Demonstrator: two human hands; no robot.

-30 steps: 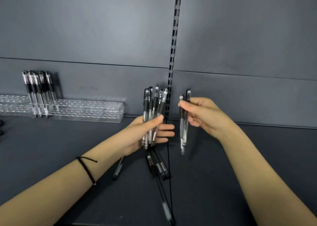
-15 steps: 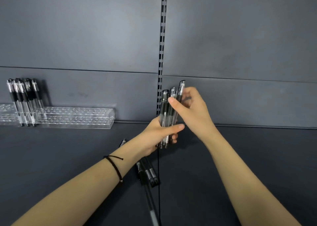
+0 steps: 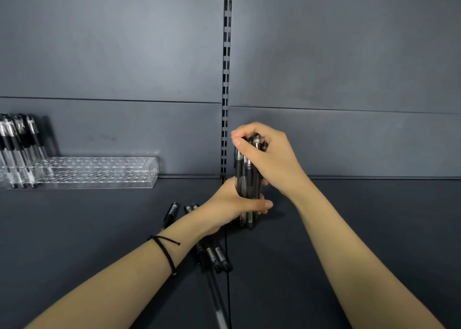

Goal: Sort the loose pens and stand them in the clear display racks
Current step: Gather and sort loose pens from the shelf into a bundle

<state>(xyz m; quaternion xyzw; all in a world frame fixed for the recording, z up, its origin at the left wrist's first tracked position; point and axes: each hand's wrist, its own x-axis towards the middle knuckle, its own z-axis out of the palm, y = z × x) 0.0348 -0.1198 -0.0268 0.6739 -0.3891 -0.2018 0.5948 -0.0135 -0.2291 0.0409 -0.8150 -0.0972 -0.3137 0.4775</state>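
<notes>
Both hands hold one upright bundle of black-and-clear pens (image 3: 245,179) above the dark shelf (image 3: 349,229): left hand (image 3: 232,201) wraps its lower half, right hand (image 3: 269,159) curls over the caps. Clear perforated display rack (image 3: 99,172) sits at the shelf's back-left edge, well apart.

Dark grey back panels (image 3: 112,41) meet a slotted upright (image 3: 226,79) above a seemingly matte shelf (image 3: 361,216).

A matte dark grey metal shelf (image 3: 349,229) runs across the lower view, split by a thin dark joint line (image 3: 228,291) running front to back. Behind it stands a flat grey metal back wall (image 3: 124,54), crossed by a fine horizontal seam (image 3: 112,100). A narrow vertical slotted metal upright (image 3: 226,79) divides the wall into two panels. A thin black cord bracelet (image 3: 165,252) circles a wrist.
</notes>
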